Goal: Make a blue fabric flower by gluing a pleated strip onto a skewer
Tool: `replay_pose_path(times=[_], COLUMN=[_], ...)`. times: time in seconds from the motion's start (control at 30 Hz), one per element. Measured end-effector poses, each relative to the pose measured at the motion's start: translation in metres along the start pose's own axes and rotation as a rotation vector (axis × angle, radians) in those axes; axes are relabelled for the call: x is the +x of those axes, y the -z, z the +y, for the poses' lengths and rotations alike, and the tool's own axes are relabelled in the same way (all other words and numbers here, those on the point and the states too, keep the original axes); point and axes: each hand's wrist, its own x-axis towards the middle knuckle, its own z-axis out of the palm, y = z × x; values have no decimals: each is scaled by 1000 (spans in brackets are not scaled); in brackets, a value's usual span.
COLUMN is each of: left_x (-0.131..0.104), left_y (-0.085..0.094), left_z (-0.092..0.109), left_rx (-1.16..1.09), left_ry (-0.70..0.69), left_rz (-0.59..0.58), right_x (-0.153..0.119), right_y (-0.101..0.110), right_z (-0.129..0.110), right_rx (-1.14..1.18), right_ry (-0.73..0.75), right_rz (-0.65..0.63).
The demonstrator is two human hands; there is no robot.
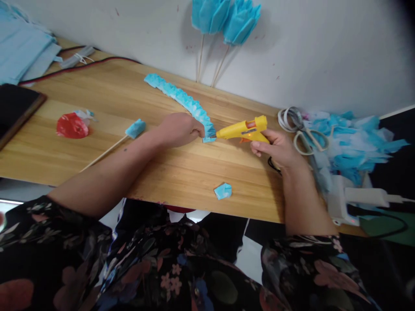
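My right hand (275, 147) is closed round the handle of a yellow hot glue gun (243, 129), whose small light glows orange. The gun's nozzle points left and meets the near end of a ruffled light-blue strip (181, 97). That end is pinched by the fingers of my left hand (183, 129), and the strip curves away from it toward the wall. To the left of my left hand lies a thin stick with a blue wrapped tip (135, 128), partly behind my forearm. A small blue scrap (223, 191) rests near the table's front edge.
Two blue fabric flowers on sticks (241, 21) lean against the wall. White-handled scissors (311, 141), a tape roll (288, 119), blue scraps (353, 138) and a white power strip (339, 198) crowd the right. On the left are blue masks (24, 47), a dark tablet-like object (17, 108) and a red wrapper (71, 125).
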Motion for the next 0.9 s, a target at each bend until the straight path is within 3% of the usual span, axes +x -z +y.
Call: replay_pose_path(times=[0.77, 0.9], left_x=[0, -1], left_y=[0, 1], left_z=[0, 1], left_rx=[8, -13], left_ry=[-31, -23], left_rz=[22, 15], right_x=[1, 1], right_y=[-1, 5], right_z=[1, 6], right_rx=[-63, -40], right_ry=[3, 14], right_rz=[-49, -8])
